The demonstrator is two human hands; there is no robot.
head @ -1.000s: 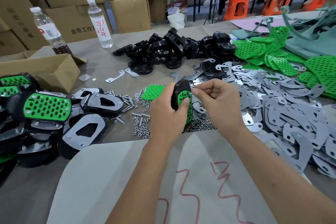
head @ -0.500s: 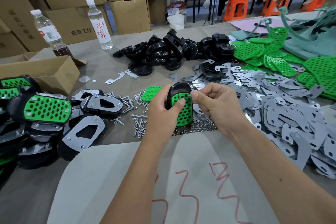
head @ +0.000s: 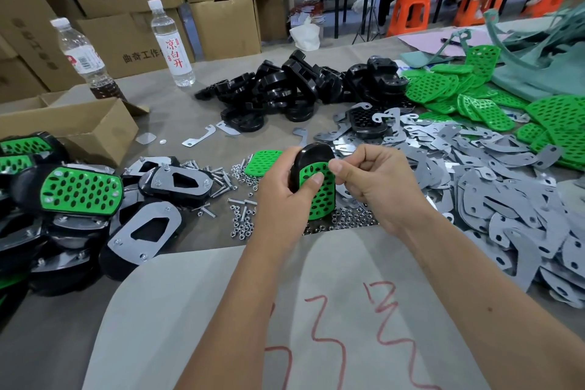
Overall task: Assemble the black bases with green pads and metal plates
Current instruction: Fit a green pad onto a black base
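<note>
My left hand point(head: 285, 199) grips a black base point(head: 311, 157) upright, thumb pressed on the green perforated pad point(head: 319, 199) set in its face. My right hand point(head: 373, 184) is at the pad's upper right edge, thumb and fingertips pinched together there; whether they hold a screw I cannot tell. A loose green pad point(head: 262, 161) lies on the table just left of my hands. Screws and nuts point(head: 243, 215) are scattered below them. Black bases point(head: 285, 89) are piled at the back, green pads point(head: 474, 95) at the right, metal plates point(head: 490, 193) spread across the right.
Finished assemblies point(head: 79, 190) are heaped at the left beside an open cardboard box point(head: 79, 127). Two water bottles point(head: 172, 44) stand at the back left before stacked cartons. A grey sheet with red marks point(head: 316, 310) lies under my forearms. People sit on orange stools beyond the table.
My left hand turned the base so the green pad faces me more squarely. My right hand's pinch stays at the pad's upper edge.
</note>
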